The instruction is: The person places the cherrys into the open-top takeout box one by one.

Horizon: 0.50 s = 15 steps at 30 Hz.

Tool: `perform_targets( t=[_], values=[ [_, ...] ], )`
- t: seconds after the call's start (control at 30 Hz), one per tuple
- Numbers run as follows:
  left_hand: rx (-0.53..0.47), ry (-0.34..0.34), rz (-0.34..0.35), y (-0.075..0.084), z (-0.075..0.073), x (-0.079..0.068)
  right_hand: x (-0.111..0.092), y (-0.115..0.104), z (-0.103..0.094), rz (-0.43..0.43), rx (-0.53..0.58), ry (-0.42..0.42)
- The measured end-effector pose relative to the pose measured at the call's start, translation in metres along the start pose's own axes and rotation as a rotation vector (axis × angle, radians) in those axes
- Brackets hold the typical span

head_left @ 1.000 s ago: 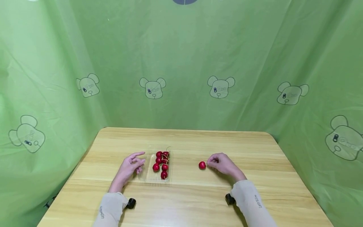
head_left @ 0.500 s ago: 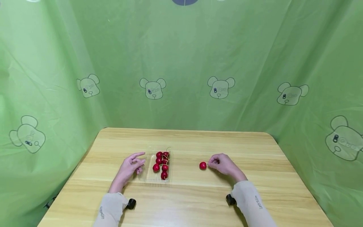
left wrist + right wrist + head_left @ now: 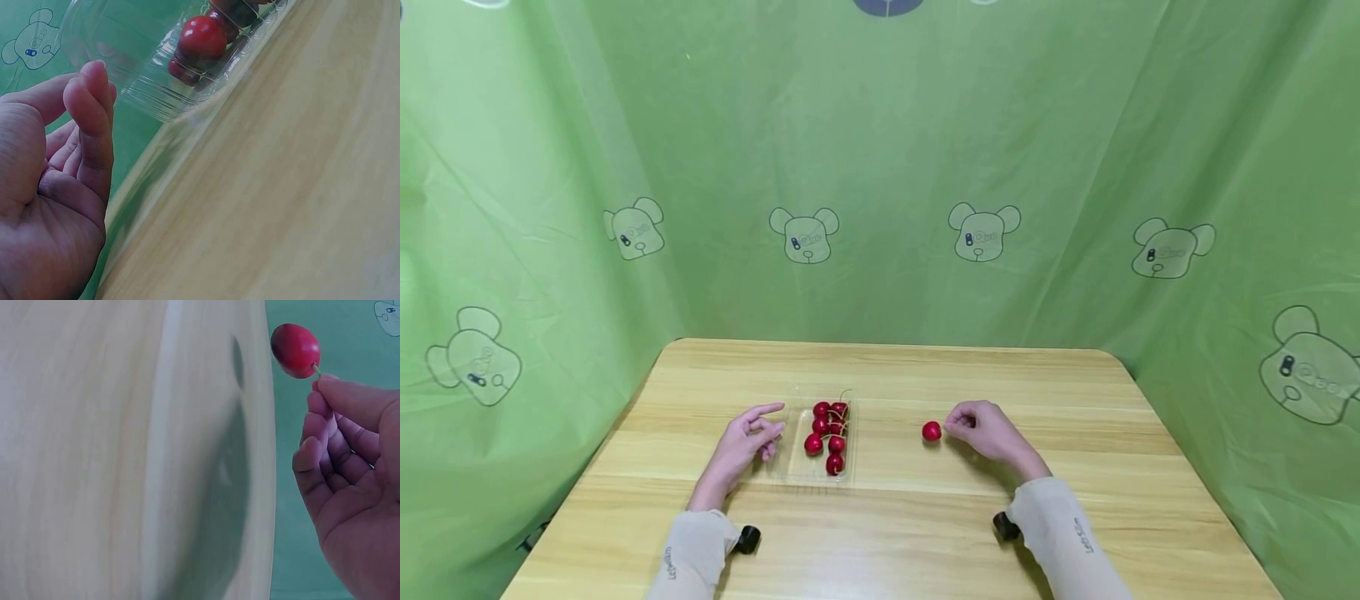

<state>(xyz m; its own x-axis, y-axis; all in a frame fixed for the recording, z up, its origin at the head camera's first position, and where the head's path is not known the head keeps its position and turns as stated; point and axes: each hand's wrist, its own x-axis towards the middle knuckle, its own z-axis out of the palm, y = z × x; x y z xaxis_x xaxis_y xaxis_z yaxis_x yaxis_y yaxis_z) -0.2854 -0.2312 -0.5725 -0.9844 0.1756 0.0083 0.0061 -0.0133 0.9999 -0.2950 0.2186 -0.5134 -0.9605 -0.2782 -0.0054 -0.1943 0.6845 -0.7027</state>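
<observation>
In the right wrist view, my right hand (image 3: 356, 462) pinches the short green stem of a single red cherry (image 3: 295, 351) between thumb and forefinger. The fruit hangs apart from the tabletop, with its shadow on the wood. In the head view this cherry (image 3: 932, 431) is just left of my right hand (image 3: 983, 427). A clear plastic box (image 3: 803, 477) sits on the table further left, with several stemmed cherries (image 3: 820, 425) along its right side. My left hand (image 3: 741, 442) is at the box's left edge, fingers loosely bent and holding nothing; whether it touches the plastic I cannot tell.
The wooden table (image 3: 895, 533) has rounded far corners. A green curtain (image 3: 887, 167) with bear-head prints surrounds its back and sides. A black wrist camera (image 3: 748, 539) is beside the left sleeve, another camera (image 3: 1006, 526) beside the right.
My right hand with the cherry has shifted slightly left and away from me over the last half second. The left hand and the box have stayed in place.
</observation>
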Motion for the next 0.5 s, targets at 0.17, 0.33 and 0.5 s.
perform_targets(
  t=[0.17, 0.33, 0.5],
  values=[
    [0.003, 0.001, -0.001, 0.0, 0.0, 0.0, -0.001, -0.009, 0.0, -0.018, 0.013, 0.002],
    [0.004, -0.006, 0.001, 0.0, 0.0, 0.0, 0.0, -0.017, 0.001, -0.037, 0.028, 0.014],
    [0.001, -0.012, -0.001, 0.0, -0.001, 0.0, 0.001, -0.022, 0.005, -0.038, 0.057, 0.019]
  ],
)
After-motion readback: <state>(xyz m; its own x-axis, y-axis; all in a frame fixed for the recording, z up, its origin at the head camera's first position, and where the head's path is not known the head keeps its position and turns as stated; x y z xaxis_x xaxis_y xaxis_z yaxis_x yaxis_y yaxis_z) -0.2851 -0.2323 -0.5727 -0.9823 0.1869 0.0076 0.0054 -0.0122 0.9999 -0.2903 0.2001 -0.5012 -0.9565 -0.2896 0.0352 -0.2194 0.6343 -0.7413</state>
